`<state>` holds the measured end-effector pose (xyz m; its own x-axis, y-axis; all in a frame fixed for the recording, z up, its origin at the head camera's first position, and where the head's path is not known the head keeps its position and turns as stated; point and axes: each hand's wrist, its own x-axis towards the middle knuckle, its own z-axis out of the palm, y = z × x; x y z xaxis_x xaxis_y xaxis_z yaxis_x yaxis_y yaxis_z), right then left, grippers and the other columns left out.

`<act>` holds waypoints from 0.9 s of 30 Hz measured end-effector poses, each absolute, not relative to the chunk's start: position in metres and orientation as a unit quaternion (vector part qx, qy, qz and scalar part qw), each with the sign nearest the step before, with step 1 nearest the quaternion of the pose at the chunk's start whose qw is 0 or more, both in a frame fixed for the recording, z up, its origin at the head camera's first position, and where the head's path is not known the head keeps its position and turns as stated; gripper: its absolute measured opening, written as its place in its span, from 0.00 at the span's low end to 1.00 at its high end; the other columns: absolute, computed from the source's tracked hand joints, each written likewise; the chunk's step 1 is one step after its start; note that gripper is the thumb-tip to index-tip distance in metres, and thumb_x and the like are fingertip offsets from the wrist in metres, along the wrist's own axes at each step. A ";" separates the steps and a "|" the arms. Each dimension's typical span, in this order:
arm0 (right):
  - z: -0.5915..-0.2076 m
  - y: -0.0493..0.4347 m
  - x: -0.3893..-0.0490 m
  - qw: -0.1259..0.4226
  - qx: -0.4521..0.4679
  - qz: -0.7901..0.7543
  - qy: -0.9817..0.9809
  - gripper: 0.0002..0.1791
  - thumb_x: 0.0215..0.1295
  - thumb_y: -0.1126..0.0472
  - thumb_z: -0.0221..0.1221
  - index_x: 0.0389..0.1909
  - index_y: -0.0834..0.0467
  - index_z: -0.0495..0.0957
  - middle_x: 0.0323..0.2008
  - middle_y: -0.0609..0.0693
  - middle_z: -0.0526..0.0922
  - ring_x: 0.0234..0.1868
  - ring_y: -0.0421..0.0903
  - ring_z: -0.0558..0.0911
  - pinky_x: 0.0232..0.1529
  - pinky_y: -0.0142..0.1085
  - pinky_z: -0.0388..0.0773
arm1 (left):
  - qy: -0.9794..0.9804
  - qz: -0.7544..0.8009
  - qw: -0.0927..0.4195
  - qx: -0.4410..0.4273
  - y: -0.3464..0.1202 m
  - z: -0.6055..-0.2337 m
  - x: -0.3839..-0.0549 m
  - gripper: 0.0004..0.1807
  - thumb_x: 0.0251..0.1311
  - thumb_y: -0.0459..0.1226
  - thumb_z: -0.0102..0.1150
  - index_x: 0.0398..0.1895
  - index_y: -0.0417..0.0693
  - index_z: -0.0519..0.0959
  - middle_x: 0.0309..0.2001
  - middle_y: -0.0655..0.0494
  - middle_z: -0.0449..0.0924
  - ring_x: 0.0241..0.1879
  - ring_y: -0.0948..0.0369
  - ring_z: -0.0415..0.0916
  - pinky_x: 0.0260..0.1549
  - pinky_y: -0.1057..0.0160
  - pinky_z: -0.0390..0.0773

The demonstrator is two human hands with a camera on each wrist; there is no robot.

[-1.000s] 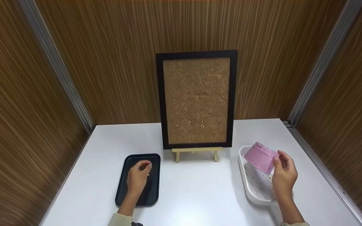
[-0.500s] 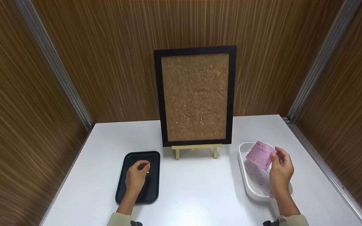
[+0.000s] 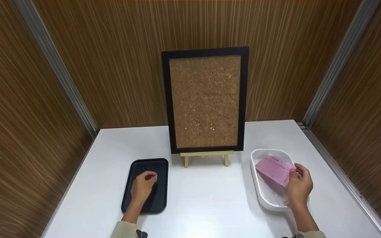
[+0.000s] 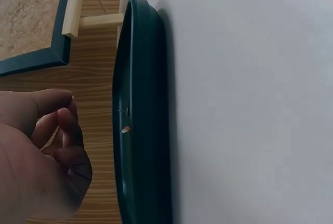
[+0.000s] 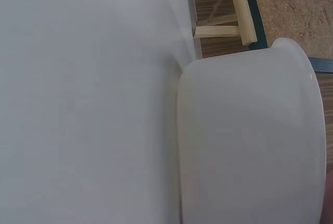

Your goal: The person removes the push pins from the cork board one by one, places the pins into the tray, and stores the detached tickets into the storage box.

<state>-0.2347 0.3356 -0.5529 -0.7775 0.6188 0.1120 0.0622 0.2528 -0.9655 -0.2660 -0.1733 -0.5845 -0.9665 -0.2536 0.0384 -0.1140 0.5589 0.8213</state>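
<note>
Over the black tray (image 3: 162, 201) on the left, my left hand (image 3: 141, 188) brings thumb and forefinger together on a tiny pale thumbtack (image 3: 156, 177), mostly hidden by the fingertips. A tack with a brass-coloured head (image 4: 126, 129) lies in the tray in the left wrist view. At the right, my right hand (image 3: 299, 188) pinches a pink paper note (image 3: 275, 170) with writing by its right corner. The note is tilted, low over the white plastic basket (image 3: 260, 195), and overlaps other paper inside. The right wrist view shows mainly the basket's outer wall.
A black-framed cork board (image 3: 207, 102) stands at the back middle on a small wooden easel (image 3: 207, 153). Behind it and at both sides rise wood-grain panels (image 3: 131, 66). The white table (image 3: 203, 195) lies between tray and basket.
My right hand has lowered the pink note into the basket's opening, after a slight shift left. The left hand stays over the tray, almost still. The head view has tipped slightly.
</note>
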 end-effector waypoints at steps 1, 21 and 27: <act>-0.554 0.336 -0.234 0.246 -0.229 0.566 -0.753 0.23 0.80 0.57 0.44 0.71 0.58 0.66 0.61 0.53 0.72 0.50 0.35 0.72 0.44 0.15 0.70 | -0.881 -0.456 0.073 0.102 -0.174 -0.586 -0.267 0.08 0.65 0.42 0.62 0.42 0.55 0.87 0.39 0.59 0.86 0.37 0.60 0.80 0.37 0.58 0.72; -0.559 0.340 -0.220 0.264 -0.232 0.490 -0.798 0.19 0.76 0.64 0.48 0.62 0.66 0.75 0.54 0.60 0.75 0.45 0.38 0.71 0.37 0.14 0.66 | -0.894 -0.434 0.066 0.093 -0.193 -0.603 -0.282 0.07 0.65 0.37 0.62 0.41 0.48 0.86 0.38 0.52 0.87 0.32 0.61 0.81 0.34 0.58 0.75; -0.558 0.338 -0.215 0.273 -0.226 0.460 -0.814 0.17 0.74 0.61 0.52 0.57 0.66 0.78 0.49 0.58 0.77 0.45 0.40 0.74 0.41 0.20 0.68 | -0.898 -0.426 0.055 0.096 -0.192 -0.606 -0.284 0.07 0.65 0.37 0.62 0.42 0.49 0.87 0.37 0.54 0.87 0.33 0.61 0.82 0.35 0.57 0.74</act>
<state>-0.2148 0.3379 -0.5583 -0.7490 0.6186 0.2372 0.1158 0.4748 -0.8724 -0.2837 -0.1924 -0.6059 -0.9754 -0.2197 0.0179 -0.1252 0.6192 0.7752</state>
